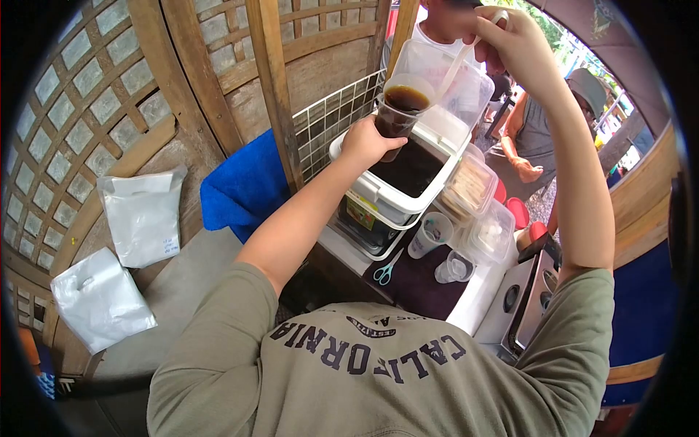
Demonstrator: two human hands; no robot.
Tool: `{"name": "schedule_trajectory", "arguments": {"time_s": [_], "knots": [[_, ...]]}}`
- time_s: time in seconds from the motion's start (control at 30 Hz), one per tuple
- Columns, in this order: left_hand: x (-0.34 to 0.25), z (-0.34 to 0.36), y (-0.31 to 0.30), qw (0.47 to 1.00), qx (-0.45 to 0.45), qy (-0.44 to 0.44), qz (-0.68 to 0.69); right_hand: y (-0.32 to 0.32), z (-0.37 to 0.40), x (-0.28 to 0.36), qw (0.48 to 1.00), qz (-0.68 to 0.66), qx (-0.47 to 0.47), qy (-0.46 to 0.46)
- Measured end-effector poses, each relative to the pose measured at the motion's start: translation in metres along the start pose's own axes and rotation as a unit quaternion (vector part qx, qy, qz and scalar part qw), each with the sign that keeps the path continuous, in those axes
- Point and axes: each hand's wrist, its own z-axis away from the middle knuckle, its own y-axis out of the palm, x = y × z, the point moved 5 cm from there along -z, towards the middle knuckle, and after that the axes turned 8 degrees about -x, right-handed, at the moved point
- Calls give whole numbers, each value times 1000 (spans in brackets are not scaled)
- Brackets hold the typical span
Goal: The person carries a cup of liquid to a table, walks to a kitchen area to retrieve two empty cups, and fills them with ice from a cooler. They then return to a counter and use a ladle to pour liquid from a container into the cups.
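Observation:
My left hand point(366, 141) is wrapped round a clear plastic cup point(397, 122) of dark brown liquid, held upright above an open white-rimmed tub point(445, 169). More dark liquid fills the tub. Raised higher, my right hand point(502, 38) grips the top of a long pale handle point(459, 67), which looks like a ladle's. It slants down towards the cup, and its lower end cannot be made out. Behind the cup, a clear plastic lid point(466, 80) stands tilted up.
Beside the tub are a food box point(470, 186), a clear box point(491, 233), a plastic cup point(431, 234) and light-blue scissors point(384, 272). A blue towel point(244, 186) and plastic bag packs point(142, 218) lie left. Two people point(542, 138) are beyond the counter.

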Motion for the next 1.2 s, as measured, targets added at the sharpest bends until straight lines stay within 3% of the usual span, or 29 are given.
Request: {"name": "schedule_trajectory", "arguments": {"time_s": [0.4,0.6,0.7,0.9,1.2], "knots": [[4,-3,-4,999,-30,8,16,6,39,29,999,43,4,-7],[4,-2,-5,999,-26,16,39,5,52,33,986,96,16,-134],[3,-1,-5,999,-18,13,40,5,59,30,992,92,33,-79],[7,-1,-3,998,-15,10,61,7,81,41,957,93,-2,-275],[13,-4,-3,996,-28,-11,81,21,124,41,908,167,30,-383]]}}
